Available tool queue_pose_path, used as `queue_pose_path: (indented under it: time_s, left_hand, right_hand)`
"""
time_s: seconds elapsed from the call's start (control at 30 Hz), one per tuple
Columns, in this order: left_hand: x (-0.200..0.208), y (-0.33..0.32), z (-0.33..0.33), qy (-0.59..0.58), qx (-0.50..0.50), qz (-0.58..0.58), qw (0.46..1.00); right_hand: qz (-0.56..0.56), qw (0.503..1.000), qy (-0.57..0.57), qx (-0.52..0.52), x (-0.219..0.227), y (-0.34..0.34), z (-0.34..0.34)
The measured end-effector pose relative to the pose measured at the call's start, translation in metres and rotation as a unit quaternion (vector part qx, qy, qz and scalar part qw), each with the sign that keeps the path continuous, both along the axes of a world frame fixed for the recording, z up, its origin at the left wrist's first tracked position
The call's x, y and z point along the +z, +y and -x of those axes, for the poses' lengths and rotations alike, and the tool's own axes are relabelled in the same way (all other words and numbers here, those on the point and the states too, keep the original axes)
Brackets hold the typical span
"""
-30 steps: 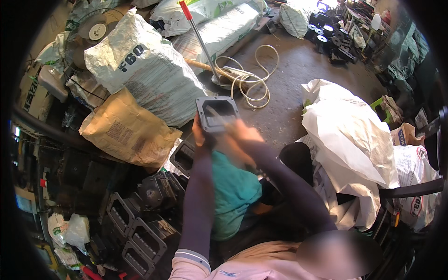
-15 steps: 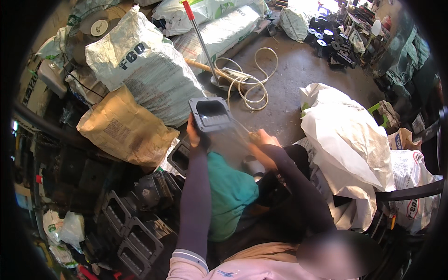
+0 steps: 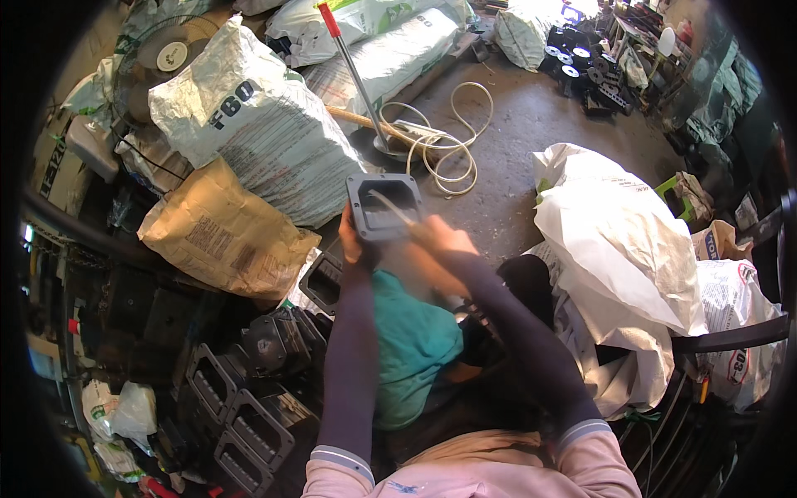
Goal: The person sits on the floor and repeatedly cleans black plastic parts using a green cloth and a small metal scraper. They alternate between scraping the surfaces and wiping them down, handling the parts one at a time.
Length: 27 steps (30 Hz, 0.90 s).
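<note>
While my left hand [image 3: 352, 236] clamps the dark grey, plastic-looking box with a rectangular flange [image 3: 378, 232], my right hand [image 3: 444, 242] runs a thin pale stick-like tool [image 3: 390, 205] into its opening. Left fingers closed on the box's left side; right fingers closed round the tool's near end, too blurred to tell exact finger placement.

Step in hand, my read: working the tool along the inside of the box. Can't tell whether the tip touches the wall. Next move calls for a firm left grip and small right-wrist strokes, tip clear of the flange edge.

Box is in mid-scene, held up off the floor, just beyond the teal cloth [image 3: 415, 349] on my lap. Opening faces up toward me; flange looks slightly wider left to right than near to far. Depth is hidden, so can't call the box's long axis. Tool's long axis runs from my right hand toward far left, tip inside the opening. Similar dark framed parts [image 3: 238, 397] sit at near left.
</note>
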<state>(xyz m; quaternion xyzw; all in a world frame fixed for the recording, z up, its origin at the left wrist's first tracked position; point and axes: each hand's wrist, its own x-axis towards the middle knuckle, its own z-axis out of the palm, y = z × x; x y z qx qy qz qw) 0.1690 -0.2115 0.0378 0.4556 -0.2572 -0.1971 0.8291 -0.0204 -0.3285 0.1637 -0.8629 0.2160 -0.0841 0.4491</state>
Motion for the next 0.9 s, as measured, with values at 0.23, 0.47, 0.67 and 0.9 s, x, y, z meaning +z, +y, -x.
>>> queue_pose_path:
  time_s: [0.23,0.47,0.67,0.9]
  left_hand:
    - [0.001,0.000,-0.001,0.183,-0.033,0.032,0.982]
    - [-0.014,0.001,-0.016,0.195,-0.032,0.036,0.980]
    - [-0.002,-0.001,-0.008,0.160,-0.020,0.007,0.987]
    - [0.012,0.006,0.005,-0.003,0.030,-0.077,0.997]
  right_hand:
    - [-0.005,0.992,0.089,-0.094,-0.009,-0.030,0.017]
    - [-0.015,0.984,0.175,-0.010,-0.012,-0.031,0.040]
    - [-0.150,0.975,0.155,0.054,-0.002,-0.030,0.041]
    - [-0.075,0.991,-0.008,0.113,-0.004,-0.011,0.026]
